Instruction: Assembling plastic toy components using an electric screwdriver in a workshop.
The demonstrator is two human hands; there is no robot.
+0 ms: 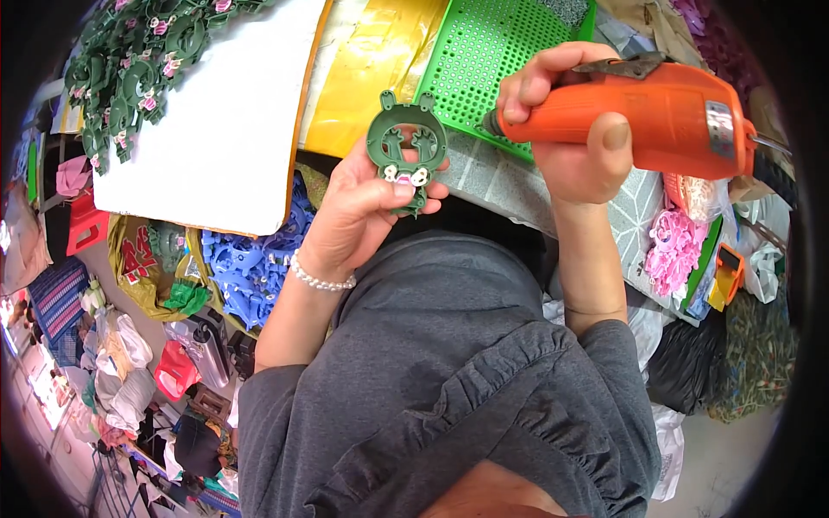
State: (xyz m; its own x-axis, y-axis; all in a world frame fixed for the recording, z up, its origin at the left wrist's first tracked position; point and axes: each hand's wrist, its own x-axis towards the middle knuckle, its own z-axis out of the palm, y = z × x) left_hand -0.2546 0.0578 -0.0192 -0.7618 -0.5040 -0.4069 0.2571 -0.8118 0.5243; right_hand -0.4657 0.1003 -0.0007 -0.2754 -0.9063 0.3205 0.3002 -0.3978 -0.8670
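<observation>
My left hand (354, 198) grips a dark green plastic part (377, 142), a round ring with two ear-like tabs on top. Small white and pink pieces (406, 176) sit at its lower end, under my thumb. My right hand (570, 155) is wrapped round an orange electric screwdriver (652, 116), its dark nose toward the left and its cord end to the right. The tool's nose is apart from the green part. Behind both lies a bright green perforated tray (484, 56), with a heap of small grey metal pieces (563, 10) in its far corner.
Many similar green parts (138, 82) are piled on a white board (207, 129) at the left. Yellow sheeting (367, 69) lies beside it. Blue parts (250, 268) fill a bag below the board. Pink parts (675, 246) and a black bag (691, 363) are at the right.
</observation>
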